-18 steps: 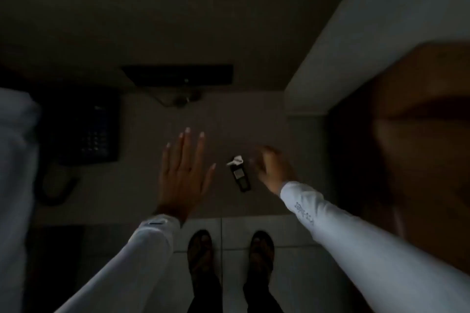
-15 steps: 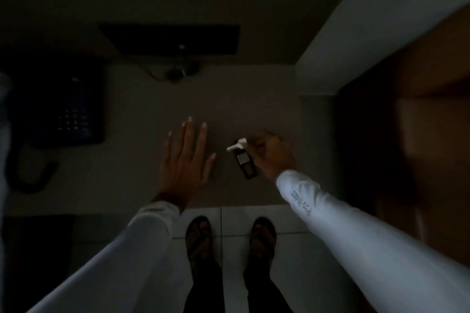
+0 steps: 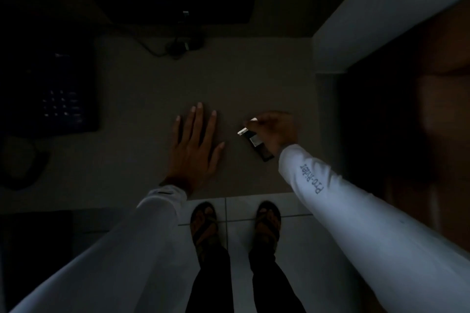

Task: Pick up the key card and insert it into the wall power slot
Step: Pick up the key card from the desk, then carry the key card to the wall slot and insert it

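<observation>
Dim overhead view. The right hand, clear of the key card 0.6 s earlier, had closed its fingers on the card's upper end, on the surface; the left hand stayed flat, fingers spread.

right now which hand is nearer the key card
Right. The right hand is on the key card, fingers over its far end on the desk. The left hand lies flat on the desk, apart from the card, to its left.
</observation>
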`<state>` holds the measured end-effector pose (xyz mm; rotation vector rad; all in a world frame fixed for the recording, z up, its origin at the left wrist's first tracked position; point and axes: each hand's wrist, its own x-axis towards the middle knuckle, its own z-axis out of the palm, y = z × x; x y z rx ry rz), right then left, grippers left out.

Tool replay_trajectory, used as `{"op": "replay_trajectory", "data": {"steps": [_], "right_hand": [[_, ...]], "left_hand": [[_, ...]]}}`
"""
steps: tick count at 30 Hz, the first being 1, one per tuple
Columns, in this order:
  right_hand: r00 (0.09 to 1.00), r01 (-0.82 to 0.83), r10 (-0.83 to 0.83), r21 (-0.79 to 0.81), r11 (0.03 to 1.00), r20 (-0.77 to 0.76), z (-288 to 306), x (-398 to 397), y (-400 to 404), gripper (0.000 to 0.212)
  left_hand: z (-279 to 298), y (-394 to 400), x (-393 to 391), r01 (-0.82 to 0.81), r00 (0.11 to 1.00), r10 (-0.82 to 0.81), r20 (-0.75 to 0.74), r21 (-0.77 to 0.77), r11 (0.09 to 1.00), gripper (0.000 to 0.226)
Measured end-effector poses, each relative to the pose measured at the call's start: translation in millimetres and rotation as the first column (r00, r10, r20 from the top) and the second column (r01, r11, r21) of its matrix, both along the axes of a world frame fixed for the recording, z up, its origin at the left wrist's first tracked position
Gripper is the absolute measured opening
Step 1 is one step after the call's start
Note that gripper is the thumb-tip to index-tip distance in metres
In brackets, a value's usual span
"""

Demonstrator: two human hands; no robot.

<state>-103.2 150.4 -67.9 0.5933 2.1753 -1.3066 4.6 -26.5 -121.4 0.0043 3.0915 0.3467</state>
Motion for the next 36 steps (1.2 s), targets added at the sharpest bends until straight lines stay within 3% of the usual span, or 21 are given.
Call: {"op": "replay_trajectory", "data": {"steps": [2, 6, 9, 14, 19, 25, 30, 36], "right_hand": [[0.999, 0.031, -0.030, -0.030, 0.999, 0.009, 14.1, -1.3, 7.2, 0.028], [0.997, 0.056, -0.061, -0.107, 0.993, -0.050, 71.4, -5.9, 22.6, 0.026], [0.990, 0.041, -0.059, -0.144, 0.989, -0.125, 137.2, -21.9, 33.8, 0.016], [0.934, 0.119, -0.192, -0.243, 0.963, -0.303, 271.4, -59.1, 52.0, 0.020], [0.780, 0.219, -0.357, -0.310, 0.925, -0.514, 426.1, -83.1, 79.9, 0.020], [0.586, 0.210, -0.413, -0.361, 0.909, -0.697, 601.7, -83.6, 129.3, 0.023], [0.417, 0.263, -0.471, -0.393, 0.881, -0.777, 708.9, -55.9, 184.5, 0.026], [0.195, 0.394, -0.534, -0.432, 0.811, -0.823, 798.0, 9.3, 266.4, 0.023]], "left_hand": [[15.8, -2.6, -1.1, 0.013, 1.000, -0.012, -0.022, 0.015, 1.000, 0.069], [75.1, -9.3, -22.8, 0.060, 0.994, -0.066, -0.086, -0.066, 0.996, 0.067], [146.3, -9.8, -54.2, 0.093, 0.976, -0.106, -0.191, -0.079, 0.993, 0.067], [289.5, 3.3, -109.9, 0.139, 0.913, -0.164, -0.373, -0.093, 0.986, 0.069], [437.3, 28.8, -154.6, 0.195, 0.831, -0.224, -0.510, -0.111, 0.975, 0.073], [609.1, 73.7, -189.5, 0.258, 0.654, -0.293, -0.697, -0.158, 0.953, 0.071], [712.7, 126.7, -196.2, 0.332, 0.489, -0.334, -0.806, -0.183, 0.926, 0.071], [799.6, 221.6, -181.1, 0.476, 0.380, -0.388, -0.840, -0.182, 0.860, 0.074]]}}
